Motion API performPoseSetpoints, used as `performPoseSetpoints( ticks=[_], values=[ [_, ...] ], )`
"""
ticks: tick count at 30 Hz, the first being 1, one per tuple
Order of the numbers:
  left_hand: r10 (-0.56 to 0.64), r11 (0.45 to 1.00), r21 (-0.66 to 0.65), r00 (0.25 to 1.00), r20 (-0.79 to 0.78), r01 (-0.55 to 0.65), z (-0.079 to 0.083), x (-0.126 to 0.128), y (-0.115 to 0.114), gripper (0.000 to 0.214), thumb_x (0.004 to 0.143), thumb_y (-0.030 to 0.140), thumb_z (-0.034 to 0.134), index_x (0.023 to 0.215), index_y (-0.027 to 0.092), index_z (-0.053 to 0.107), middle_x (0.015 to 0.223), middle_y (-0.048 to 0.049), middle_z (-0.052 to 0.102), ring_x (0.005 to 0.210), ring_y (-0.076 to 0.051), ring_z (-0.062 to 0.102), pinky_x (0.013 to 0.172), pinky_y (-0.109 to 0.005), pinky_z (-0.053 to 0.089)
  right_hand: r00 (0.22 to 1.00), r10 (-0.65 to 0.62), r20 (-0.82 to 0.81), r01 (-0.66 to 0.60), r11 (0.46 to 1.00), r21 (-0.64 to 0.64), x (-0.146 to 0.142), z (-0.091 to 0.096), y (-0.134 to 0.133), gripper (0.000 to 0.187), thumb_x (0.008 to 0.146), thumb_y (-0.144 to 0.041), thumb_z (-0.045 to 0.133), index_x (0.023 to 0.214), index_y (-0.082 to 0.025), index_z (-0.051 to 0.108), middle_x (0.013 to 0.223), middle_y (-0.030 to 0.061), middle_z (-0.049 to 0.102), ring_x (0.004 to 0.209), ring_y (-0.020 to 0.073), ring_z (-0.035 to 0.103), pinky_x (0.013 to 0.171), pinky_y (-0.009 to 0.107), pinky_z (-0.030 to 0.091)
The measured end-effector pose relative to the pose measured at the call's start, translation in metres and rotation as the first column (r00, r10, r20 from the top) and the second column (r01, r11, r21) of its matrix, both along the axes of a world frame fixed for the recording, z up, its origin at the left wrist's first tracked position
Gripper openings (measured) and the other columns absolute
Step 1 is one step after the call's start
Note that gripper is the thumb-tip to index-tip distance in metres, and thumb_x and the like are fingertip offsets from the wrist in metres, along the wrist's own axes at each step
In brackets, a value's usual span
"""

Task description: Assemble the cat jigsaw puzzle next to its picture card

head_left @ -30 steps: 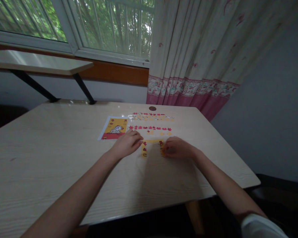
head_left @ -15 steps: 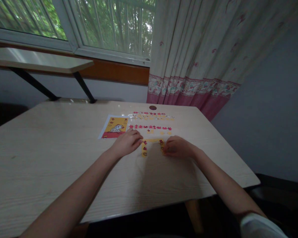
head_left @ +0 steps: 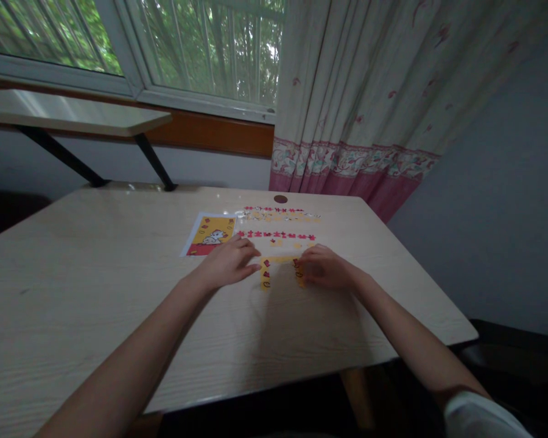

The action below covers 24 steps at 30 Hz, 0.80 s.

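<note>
A partly joined jigsaw puzzle lies on the table, its yellow top strip (head_left: 281, 259) linking a left column (head_left: 266, 275) and a right column (head_left: 298, 274). Both columns carry red and dark printed marks. My left hand (head_left: 228, 263) is beside the left column, thumb apart from the fingers, with nothing visible in it. At the right column, my right hand (head_left: 326, 267) has bent fingers over the outer edge; its fingertips are shadowed and slightly blurred, so anything between them is hidden. Loose yellow pieces (head_left: 278, 243) lie just beyond the strip.
A row of red pieces (head_left: 276, 235) lies beyond the hands, with mixed pieces (head_left: 281, 215) farther back. Left of them is a picture sheet (head_left: 212, 225) showing a white cartoon animal. A dark round disc (head_left: 281, 199) sits near the back edge. A raised shelf (head_left: 73, 112) overhangs the back left.
My right hand's fingers have shifted slightly and stretch a little farther over the right column. My left thumb and fingers have spread a little. The pieces look the same.
</note>
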<state>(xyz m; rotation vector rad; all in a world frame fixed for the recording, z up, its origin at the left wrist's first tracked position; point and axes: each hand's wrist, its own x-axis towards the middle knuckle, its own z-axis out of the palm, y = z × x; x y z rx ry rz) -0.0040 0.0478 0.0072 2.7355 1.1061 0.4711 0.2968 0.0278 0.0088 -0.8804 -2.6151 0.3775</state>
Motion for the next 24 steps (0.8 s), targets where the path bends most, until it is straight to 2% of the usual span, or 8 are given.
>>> performPoseSetpoints(
  ticks=[2, 5, 13, 24],
  values=[
    [-0.015, 1.000, -0.012, 1.000, 0.010, 0.015, 0.000, -0.002, 0.001, 0.042, 0.081, 0.051, 0.057, 0.106, 0.018, 0.066, 0.097, -0.0093, 0.062, 0.093, -0.025, 0.055, 0.087, -0.040, 0.041, 0.999, -0.021, 0.028, 0.021, 1.000, 0.004, -0.003, 0.002, -0.003, 0.042, 0.076, -0.038, 0.069, 0.111, -0.018, 0.061, 0.106, 0.0095, 0.063, 0.098, 0.0198, 0.055, 0.087, 0.036, 0.041],
    [-0.022, 1.000, -0.020, 1.000, -0.017, 0.021, 0.000, -0.001, 0.000, 0.053, 0.076, 0.061, 0.059, 0.108, 0.019, 0.067, 0.094, -0.0088, 0.062, 0.092, -0.026, 0.054, 0.084, -0.040, 0.041, 0.997, -0.052, 0.062, 0.052, 0.999, 0.005, -0.007, 0.005, -0.007, 0.042, 0.076, -0.039, 0.069, 0.111, -0.019, 0.061, 0.110, 0.0097, 0.062, 0.100, 0.0210, 0.053, 0.089, 0.038, 0.039],
    [-0.008, 0.999, -0.031, 0.999, -0.038, 0.007, -0.003, 0.002, -0.002, 0.052, 0.073, 0.059, 0.062, 0.109, 0.022, 0.067, 0.097, -0.0082, 0.060, 0.094, -0.026, 0.052, 0.085, -0.037, 0.040, 0.997, -0.048, 0.056, 0.047, 0.999, 0.004, -0.010, 0.000, -0.006, 0.039, 0.079, -0.039, 0.066, 0.112, -0.020, 0.061, 0.110, 0.0092, 0.062, 0.101, 0.0205, 0.053, 0.089, 0.038, 0.039],
    [-0.011, 1.000, 0.005, 0.996, -0.093, 0.011, -0.002, -0.007, 0.006, 0.053, 0.080, 0.060, 0.053, 0.116, 0.022, 0.064, 0.096, -0.0096, 0.060, 0.093, -0.028, 0.050, 0.087, -0.041, 0.036, 0.997, -0.071, 0.006, 0.071, 0.997, -0.005, -0.012, -0.007, -0.003, 0.038, 0.084, -0.037, 0.061, 0.118, -0.021, 0.058, 0.119, 0.0092, 0.061, 0.107, 0.0212, 0.053, 0.094, 0.040, 0.038]
  ],
)
